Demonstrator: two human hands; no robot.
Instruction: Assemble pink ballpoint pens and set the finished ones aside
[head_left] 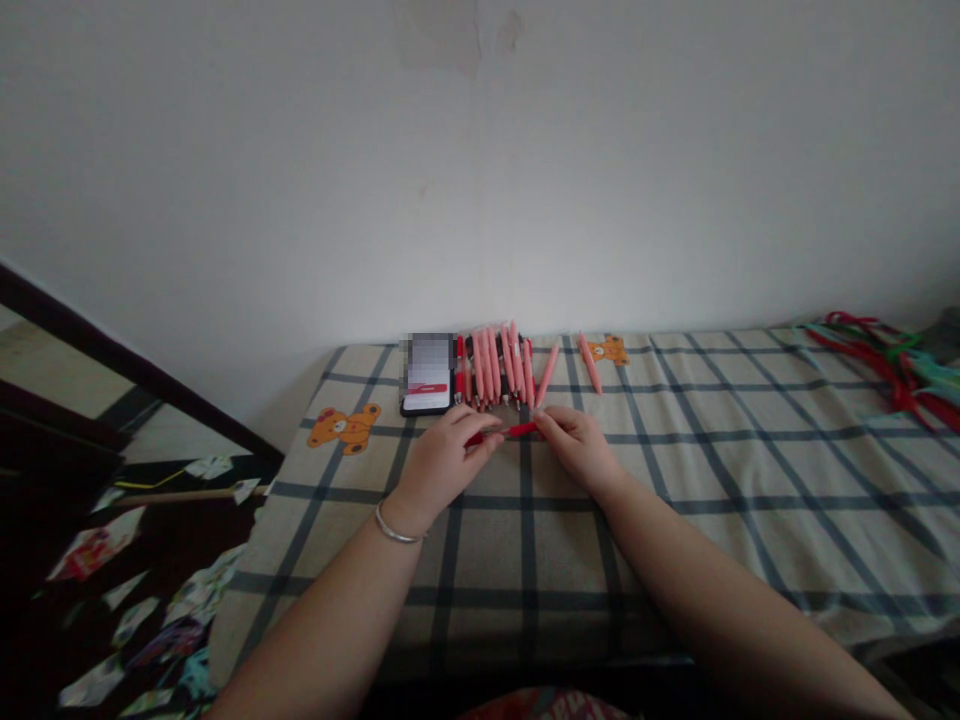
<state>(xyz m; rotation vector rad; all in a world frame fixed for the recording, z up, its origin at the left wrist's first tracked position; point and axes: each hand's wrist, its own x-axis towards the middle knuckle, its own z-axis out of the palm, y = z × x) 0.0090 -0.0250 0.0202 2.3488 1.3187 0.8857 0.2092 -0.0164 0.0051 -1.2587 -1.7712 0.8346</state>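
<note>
Between my two hands is a red pen (523, 429), lying roughly crosswise. My left hand (439, 455), with a silver bangle at the wrist, pinches its left end. The fingers of my right hand (579, 442) are closed on its right end. Whether the pen is whole or in two parts, I cannot tell. Just beyond my hands lies a row of several pink pens (491, 365), with red and black pieces among them. One pink pen (549, 372) slants beside the row, close to my right hand. Another pink pen (590, 363) lies apart, farther right.
A phone (427, 375) with a lit screen lies left of the row. The checked cloth (675, 450) covers the surface up to the white wall (480, 180). Red and green strips (892, 370) are heaped at far right. Scraps and papers (135, 620) litter the area below, left.
</note>
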